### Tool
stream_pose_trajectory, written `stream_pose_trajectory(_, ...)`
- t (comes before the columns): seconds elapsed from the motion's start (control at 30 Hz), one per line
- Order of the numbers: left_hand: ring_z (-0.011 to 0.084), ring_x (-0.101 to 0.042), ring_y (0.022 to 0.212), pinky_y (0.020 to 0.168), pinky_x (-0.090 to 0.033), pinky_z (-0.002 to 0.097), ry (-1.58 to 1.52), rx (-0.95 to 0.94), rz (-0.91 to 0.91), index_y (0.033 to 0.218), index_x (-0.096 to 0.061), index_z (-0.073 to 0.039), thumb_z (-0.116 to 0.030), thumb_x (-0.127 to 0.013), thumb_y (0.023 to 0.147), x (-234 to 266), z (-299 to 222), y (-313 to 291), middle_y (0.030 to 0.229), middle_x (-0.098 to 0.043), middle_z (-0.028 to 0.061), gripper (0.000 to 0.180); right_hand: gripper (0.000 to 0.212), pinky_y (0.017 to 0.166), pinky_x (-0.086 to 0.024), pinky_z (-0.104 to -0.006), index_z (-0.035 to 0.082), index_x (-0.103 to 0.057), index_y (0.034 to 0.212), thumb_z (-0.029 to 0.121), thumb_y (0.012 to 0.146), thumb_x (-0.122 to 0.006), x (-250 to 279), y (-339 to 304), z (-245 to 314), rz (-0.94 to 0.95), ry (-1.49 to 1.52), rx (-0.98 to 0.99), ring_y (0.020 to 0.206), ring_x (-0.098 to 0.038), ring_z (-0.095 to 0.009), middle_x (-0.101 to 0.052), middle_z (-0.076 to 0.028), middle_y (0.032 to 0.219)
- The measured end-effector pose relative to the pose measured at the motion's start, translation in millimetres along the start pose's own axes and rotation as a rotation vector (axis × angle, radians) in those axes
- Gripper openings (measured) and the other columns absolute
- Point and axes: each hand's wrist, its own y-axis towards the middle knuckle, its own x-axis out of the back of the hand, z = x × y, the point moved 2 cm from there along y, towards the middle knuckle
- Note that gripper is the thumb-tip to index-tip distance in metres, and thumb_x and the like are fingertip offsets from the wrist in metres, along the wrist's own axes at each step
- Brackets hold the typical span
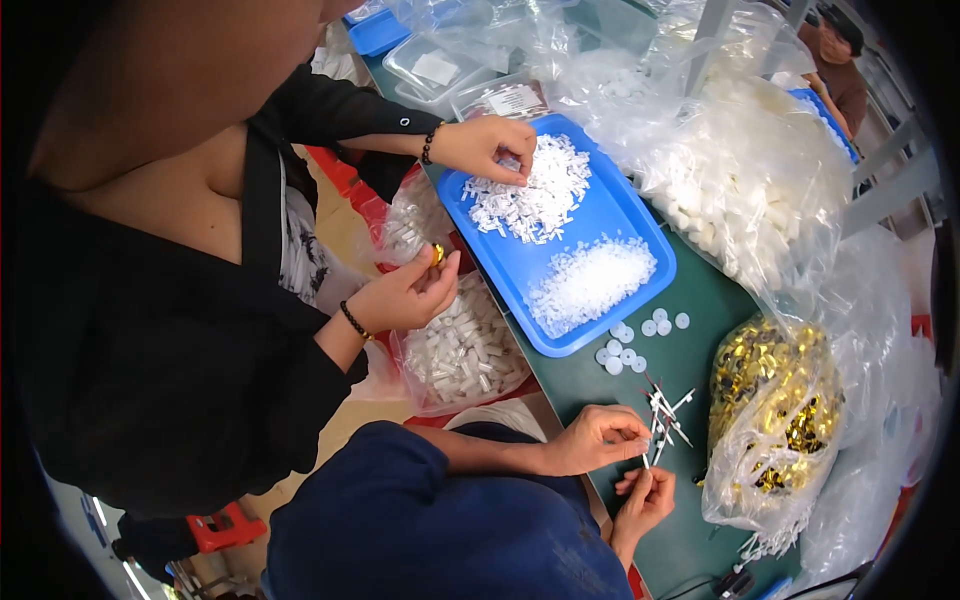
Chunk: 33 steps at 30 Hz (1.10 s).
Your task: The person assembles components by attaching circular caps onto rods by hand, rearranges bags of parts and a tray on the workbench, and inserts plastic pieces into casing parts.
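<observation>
My left hand (pixel 600 440) pinches the upper part of a thin white stick (pixel 646 459) over the green table. My right hand (pixel 645 500) is closed by the stick's lower end, fingertips together. Just beyond them lies a loose heap of similar thin white sticks (pixel 664 418), some with reddish ends. Several round translucent discs (pixel 614 365) lie between that heap and a blue tray (pixel 655 235). The tray carries a pile of small white pieces (pixel 535 195) and a pile of clear bits (pixel 592 283).
At my left, a co-worker in black has one hand (pixel 490 148) in the white pile and a gold piece (pixel 438 255) in the other. A plastic bag of gold pieces (pixel 770 400) stands right; a large bag of white parts (pixel 740 180) lies beyond. White tubes (pixel 465 345) fill a bag below the table edge.
</observation>
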Motion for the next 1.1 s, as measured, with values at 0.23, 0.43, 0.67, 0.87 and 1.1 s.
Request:
stream_pose_trajectory(0.23, 0.015, -0.062, 0.083, 0.068, -0.05, 0.026, 0.221, -0.217, -0.066, 0.095, -0.066, 0.003, -0.002, -0.066, 0.084, 0.8, 3.1, 5.1, 0.095, -0.063, 0.0106, 0.012, 0.012, 0.049, -0.047, -0.0211, -0.003, -0.052, 0.086, 0.004, 0.095, -0.051, -3.1, 0.9, -0.6, -0.009, -0.04, -0.01, 0.053, -0.057, -0.009, -0.062, -0.009, 0.07)
stream_pose_trajectory(0.43, 0.0158, -0.062, 0.078, 0.065, -0.05, 0.0259, 0.236, -0.266, -0.083, 0.095, -0.064, 0.003, -0.004, -0.063, 0.086, -0.7, -0.1, 4.7, 0.093, -0.063, 0.0107, 0.012, 0.014, 0.047, -0.043, -0.0195, -0.001, -0.05, 0.088, 0.01, 0.097, -0.051, -2.3, 1.2, -6.5, -0.016, -0.07, 0.008, 0.052, -0.053, -0.008, -0.06, -0.007, 0.07)
stream_pose_trajectory(0.67, 0.0154, -0.062, 0.077, 0.066, -0.051, 0.0269, 0.22, -0.244, -0.069, 0.103, -0.063, 0.004, -0.004, -0.062, 0.087, -0.3, 1.1, 3.5, 0.095, -0.063, 0.0104, 0.017, 0.016, 0.046, -0.042, -0.0198, -0.001, -0.05, 0.087, 0.012, 0.097, -0.051, -6.5, 1.8, -4.0, -0.03, -0.068, 0.036, 0.052, -0.053, -0.009, -0.059, -0.008, 0.069)
stream_pose_trajectory(0.87, 0.0152, -0.063, 0.077, 0.066, -0.051, 0.0266, 0.208, -0.24, -0.063, 0.104, -0.062, 0.004, -0.004, -0.061, 0.088, 1.0, 2.7, 3.2, 0.095, -0.063, 0.0105, 0.018, 0.016, 0.046, -0.041, -0.0196, -0.001, -0.05, 0.088, 0.012, 0.097, -0.051, -8.9, 1.7, -4.3, -0.033, -0.068, 0.048, 0.051, -0.052, -0.009, -0.058, -0.007, 0.069)
stream_pose_trajectory(1.1, 0.0152, -0.063, 0.077, 0.065, -0.051, 0.0265, 0.226, -0.242, -0.055, 0.105, -0.062, 0.003, -0.005, -0.061, 0.088, 2.2, 3.5, 3.7, 0.094, -0.062, 0.0106, 0.019, 0.015, 0.046, -0.04, -0.0191, 0.0, -0.05, 0.088, 0.012, 0.097, -0.051, -9.2, 1.8, -7.0, -0.034, -0.057, 0.057, 0.052, -0.051, -0.008, -0.058, -0.007, 0.069)
